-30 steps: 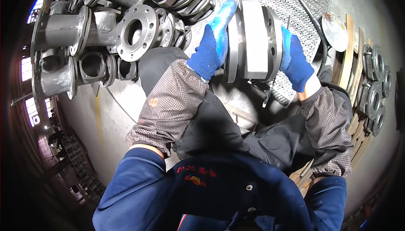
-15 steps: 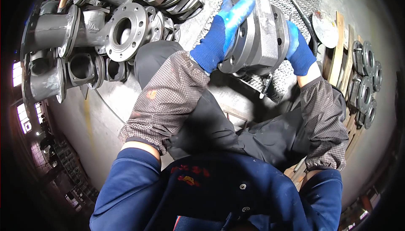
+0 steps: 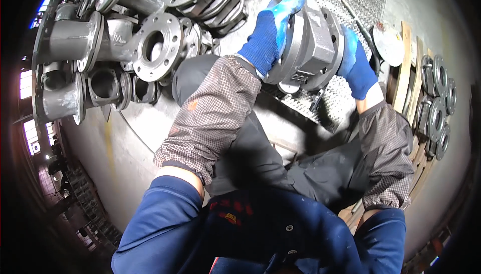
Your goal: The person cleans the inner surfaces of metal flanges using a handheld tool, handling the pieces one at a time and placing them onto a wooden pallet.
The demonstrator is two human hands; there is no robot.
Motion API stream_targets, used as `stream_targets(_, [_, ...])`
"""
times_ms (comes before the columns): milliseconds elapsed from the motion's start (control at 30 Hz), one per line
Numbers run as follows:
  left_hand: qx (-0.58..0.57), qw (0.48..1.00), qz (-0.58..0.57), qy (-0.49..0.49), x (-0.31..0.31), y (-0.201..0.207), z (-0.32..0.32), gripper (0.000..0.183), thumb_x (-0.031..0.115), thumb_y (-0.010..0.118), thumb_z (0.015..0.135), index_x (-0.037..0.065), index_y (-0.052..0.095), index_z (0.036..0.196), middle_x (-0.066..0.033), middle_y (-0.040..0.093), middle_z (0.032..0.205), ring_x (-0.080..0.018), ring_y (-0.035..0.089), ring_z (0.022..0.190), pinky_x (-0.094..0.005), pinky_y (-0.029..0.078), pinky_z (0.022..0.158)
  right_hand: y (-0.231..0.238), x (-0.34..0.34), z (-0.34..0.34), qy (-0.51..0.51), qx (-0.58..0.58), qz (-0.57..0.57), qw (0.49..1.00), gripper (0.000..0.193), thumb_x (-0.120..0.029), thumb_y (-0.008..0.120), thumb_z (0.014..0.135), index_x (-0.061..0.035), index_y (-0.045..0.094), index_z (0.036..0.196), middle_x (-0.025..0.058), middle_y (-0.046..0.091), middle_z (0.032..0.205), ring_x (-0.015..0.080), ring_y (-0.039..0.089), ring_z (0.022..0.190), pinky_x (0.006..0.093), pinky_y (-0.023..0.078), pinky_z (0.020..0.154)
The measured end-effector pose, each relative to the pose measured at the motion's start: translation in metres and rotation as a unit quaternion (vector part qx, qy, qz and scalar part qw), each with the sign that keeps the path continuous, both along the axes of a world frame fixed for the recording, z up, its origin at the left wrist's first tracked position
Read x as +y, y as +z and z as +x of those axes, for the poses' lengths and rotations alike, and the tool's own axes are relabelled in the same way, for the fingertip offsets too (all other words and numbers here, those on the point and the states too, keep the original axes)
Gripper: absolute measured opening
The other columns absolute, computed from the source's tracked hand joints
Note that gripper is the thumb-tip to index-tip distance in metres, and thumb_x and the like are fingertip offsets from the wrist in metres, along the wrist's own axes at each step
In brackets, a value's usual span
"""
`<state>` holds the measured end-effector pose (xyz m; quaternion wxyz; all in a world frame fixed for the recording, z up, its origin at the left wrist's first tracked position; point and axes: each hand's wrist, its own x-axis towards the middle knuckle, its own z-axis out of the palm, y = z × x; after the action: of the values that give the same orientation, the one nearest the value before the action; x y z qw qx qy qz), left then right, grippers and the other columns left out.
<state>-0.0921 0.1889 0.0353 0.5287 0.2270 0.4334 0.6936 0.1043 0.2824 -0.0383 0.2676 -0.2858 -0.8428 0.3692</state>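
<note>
A heavy grey cast-metal valve body (image 3: 313, 43) with a round flange at each end is held in front of my knees. My left hand (image 3: 283, 23), in a blue coated glove, grips its left flange, with the thumb side lying over the top. Around the right flange is my right hand (image 3: 353, 61), gloved the same way; the flange hides most of its fingertips. Raised casting marks show on the valve body's near side. Beneath it lies a textured metal plate (image 3: 333, 101), partly covered by the part.
Stacked flanged castings (image 3: 155, 46) stand close on my left, near my knee. On the right, flange rings (image 3: 436, 118) lie on wooden pallet boards (image 3: 401, 88). A pale round disc (image 3: 388, 46) and a dark hose (image 3: 368, 38) are beside the plate.
The valve body has turned in my hands, bringing its raised marks into view. Both hands stay on the flanges. The whole view has shifted slightly.
</note>
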Motion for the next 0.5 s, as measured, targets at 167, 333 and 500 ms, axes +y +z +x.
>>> stream_targets(167, [-0.069,0.997,-0.029,-0.031,0.021,0.001,-0.02,0.033,0.025,0.06,0.087,0.001,0.059,0.11,-0.0101,0.063,0.102,-0.0184,0.061,0.093,-0.0327,0.05,0.085,0.038,-0.023,-0.017,-0.032,0.053,-0.146,0.987,0.072,-0.008,0.073,0.061,0.004,0.042,0.126,0.0248,0.054,0.111,0.0407,0.054,0.102,0.0399,0.044,0.089])
stream_targets(333, [-0.041,0.998,-0.037,0.02,0.029,-0.024,-0.043,0.028,0.025,0.06,0.088,0.002,0.06,0.103,-0.0103,0.065,0.094,-0.0192,0.065,0.081,-0.0303,0.055,0.074,0.02,-0.04,-0.04,-0.039,0.193,-0.226,0.954,0.046,-0.041,0.048,0.092,-0.0019,0.056,0.113,0.0108,0.062,0.099,0.0199,0.06,0.087,0.0337,0.048,0.077])
stream_targets(500, [-0.103,0.994,-0.028,0.01,0.023,-0.007,-0.032,0.026,0.021,0.057,0.09,0.002,0.059,0.107,-0.0104,0.063,0.098,-0.0195,0.063,0.088,-0.0316,0.052,0.081,0.011,-0.036,-0.03,-0.005,0.214,-0.16,0.964,0.04,-0.022,0.052,0.085,-0.0013,0.052,0.119,0.0147,0.061,0.104,0.0275,0.058,0.093,0.0362,0.048,0.081])
